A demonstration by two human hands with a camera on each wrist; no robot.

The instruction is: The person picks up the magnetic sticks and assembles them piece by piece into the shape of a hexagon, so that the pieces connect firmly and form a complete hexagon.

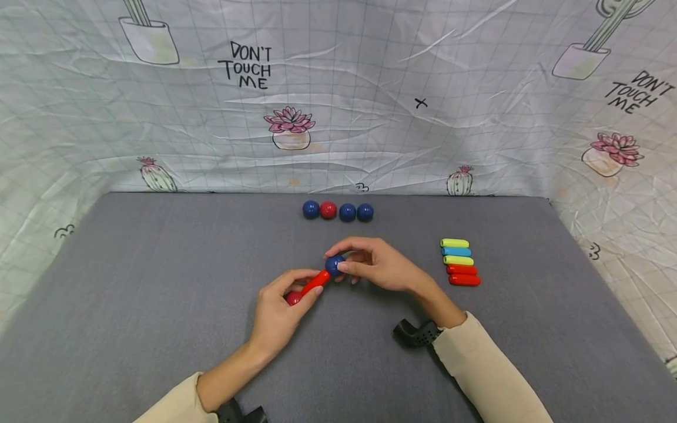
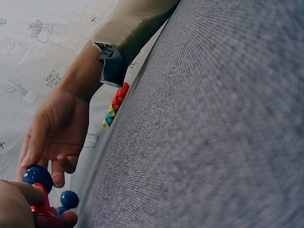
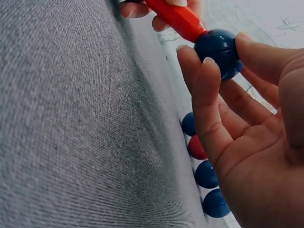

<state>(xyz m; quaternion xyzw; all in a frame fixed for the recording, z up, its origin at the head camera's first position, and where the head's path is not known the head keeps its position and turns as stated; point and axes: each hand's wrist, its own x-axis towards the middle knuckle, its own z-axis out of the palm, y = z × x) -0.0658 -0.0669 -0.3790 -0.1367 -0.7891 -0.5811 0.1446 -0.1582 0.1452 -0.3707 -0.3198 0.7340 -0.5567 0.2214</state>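
My left hand (image 1: pixel 277 311) grips a red rod (image 1: pixel 315 283) together with a red ball (image 1: pixel 293 298) at the rod's near end. Thumb and fingers of my right hand (image 1: pixel 383 266) pinch a blue ball (image 1: pixel 334 265), which touches the rod's far end. In the right wrist view the blue ball (image 3: pixel 217 47) meets the tip of the red rod (image 3: pixel 180 21). The left wrist view shows the blue ball (image 2: pixel 38 176) above the rod, while the left fingers hide part of the red ball.
Behind the hands, a row holds blue balls (image 1: pixel 347 212) and one red ball (image 1: pixel 328 210). To the right lie several short rods: yellow (image 1: pixel 455 242), blue (image 1: pixel 456 252) and red (image 1: pixel 464 281). A printed cloth (image 1: pixel 359 147) hangs behind the grey table (image 1: pixel 158 264).
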